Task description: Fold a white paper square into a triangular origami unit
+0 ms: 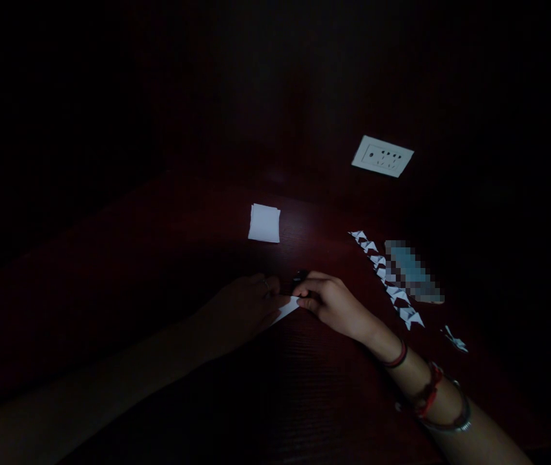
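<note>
A small folded piece of white paper (285, 309) lies low over the dark table between my hands. My left hand (249, 303), in deep shadow with a ring on one finger, presses its fingers on the paper's left part and covers some of it. On the paper's right end, the thumb and fingers of my right hand (331, 303) close in a pinch. Something dark shows at that hand's fingertips, too dim to name. Farther back sits a stack of square white paper sheets (264, 223).
To the right runs a slanting row of several folded paper pieces (379, 263), beside a blurred-out flat object (413, 271). One more folded paper piece (455, 340) lies nearer my right forearm. A white socket plate (382, 156) is at the back. The surroundings are very dark.
</note>
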A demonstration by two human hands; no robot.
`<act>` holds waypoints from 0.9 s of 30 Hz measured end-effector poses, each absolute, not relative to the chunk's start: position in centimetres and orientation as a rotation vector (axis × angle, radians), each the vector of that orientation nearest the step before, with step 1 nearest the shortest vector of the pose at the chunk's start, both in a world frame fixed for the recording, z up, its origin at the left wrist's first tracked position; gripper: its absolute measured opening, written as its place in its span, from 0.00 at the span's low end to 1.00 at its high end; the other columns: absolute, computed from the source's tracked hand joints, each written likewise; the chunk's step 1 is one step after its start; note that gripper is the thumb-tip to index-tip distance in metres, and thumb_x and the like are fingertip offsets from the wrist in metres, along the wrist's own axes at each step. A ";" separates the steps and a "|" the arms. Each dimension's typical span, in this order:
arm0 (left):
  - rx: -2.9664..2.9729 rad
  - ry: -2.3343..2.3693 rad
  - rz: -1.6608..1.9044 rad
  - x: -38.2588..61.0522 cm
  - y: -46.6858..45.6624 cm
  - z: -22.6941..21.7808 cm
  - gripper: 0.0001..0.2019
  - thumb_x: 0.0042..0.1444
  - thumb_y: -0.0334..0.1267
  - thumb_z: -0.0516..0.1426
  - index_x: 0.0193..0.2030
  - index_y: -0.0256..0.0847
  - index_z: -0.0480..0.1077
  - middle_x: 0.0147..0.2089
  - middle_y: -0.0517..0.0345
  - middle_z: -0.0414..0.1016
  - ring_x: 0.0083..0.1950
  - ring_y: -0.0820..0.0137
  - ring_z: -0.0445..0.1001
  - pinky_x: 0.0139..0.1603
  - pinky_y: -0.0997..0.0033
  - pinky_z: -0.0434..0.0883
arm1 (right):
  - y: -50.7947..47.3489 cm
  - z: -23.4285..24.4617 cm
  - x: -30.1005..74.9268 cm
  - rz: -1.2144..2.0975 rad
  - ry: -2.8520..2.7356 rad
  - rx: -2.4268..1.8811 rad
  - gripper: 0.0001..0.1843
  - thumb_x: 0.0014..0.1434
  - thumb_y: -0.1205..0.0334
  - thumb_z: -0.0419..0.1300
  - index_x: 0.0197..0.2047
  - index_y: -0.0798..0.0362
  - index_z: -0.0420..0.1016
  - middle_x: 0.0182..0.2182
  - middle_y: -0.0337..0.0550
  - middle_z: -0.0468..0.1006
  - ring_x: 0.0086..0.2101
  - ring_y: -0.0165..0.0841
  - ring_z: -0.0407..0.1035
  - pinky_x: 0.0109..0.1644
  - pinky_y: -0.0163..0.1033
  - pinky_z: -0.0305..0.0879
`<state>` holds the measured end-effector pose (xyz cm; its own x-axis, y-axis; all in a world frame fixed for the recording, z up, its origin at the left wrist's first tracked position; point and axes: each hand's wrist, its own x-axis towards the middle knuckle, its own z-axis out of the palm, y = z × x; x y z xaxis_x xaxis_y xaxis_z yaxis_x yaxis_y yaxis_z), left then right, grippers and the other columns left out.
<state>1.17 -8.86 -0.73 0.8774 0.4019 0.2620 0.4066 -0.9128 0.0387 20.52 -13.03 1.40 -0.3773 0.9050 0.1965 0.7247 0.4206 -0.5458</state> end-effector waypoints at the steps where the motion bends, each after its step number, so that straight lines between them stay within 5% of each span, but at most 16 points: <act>1: -3.031 -0.654 -0.420 1.2 -8.9 -0.7 0.11 0.59 0.33 0.47 0.47 0.45 0.65 0.41 0.58 0.64 0.40 0.68 0.62 0.40 0.68 0.60 | -13.0 1.4 20.5 0.521 -2.213 -1.381 0.07 0.51 0.75 0.56 0.32 0.55 0.71 0.30 0.40 0.69 0.32 0.27 0.63 0.35 0.32 0.59; 27: -2.962 -0.633 -0.438 1.2 -8.9 -1.0 0.12 0.60 0.34 0.47 0.49 0.48 0.64 0.41 0.58 0.65 0.38 0.70 0.62 0.39 0.69 0.59 | -13.6 1.8 21.0 0.399 -2.381 -1.406 0.11 0.54 0.75 0.51 0.29 0.55 0.72 0.29 0.40 0.70 0.31 0.27 0.64 0.34 0.32 0.59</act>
<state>1.22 -8.86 -0.95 0.8738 0.3880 0.2931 0.4111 -0.9114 -0.0193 21.00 -13.62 1.82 -0.4488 0.8809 0.1506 0.7837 0.4689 -0.4074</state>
